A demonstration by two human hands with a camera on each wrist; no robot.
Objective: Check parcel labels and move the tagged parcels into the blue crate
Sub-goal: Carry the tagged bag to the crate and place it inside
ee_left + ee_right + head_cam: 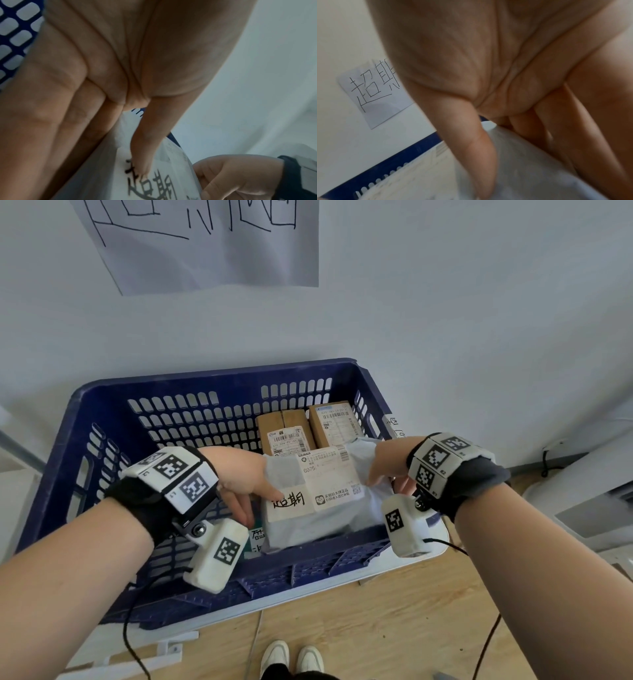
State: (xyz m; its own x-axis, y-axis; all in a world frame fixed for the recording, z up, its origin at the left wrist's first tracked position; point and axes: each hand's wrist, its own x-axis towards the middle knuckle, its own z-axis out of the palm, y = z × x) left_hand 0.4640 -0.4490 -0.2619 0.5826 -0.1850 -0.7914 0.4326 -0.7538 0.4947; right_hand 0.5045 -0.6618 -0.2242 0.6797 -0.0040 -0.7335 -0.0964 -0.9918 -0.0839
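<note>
A white poly-bag parcel (329, 522) hangs low inside the blue crate (212, 378), near its front wall. It carries a printed shipping label (329, 470) and a handwritten tag (291, 505). My left hand (260, 501) pinches its left edge, with the thumb (144, 155) on the tag and the fingers underneath. My right hand (387, 482) pinches the crumpled right edge, thumb (479, 155) on top of the parcel (530, 175). Two cardboard boxes (286, 429) (334, 422) with labels lie at the crate's far right.
Another handwritten tag (258, 537) shows on the crate floor under the parcel. A paper sign (205, 244) with handwriting hangs on the wall behind. The crate sits on a white base over a wooden floor (376, 628). A white unit (582, 501) stands at the right.
</note>
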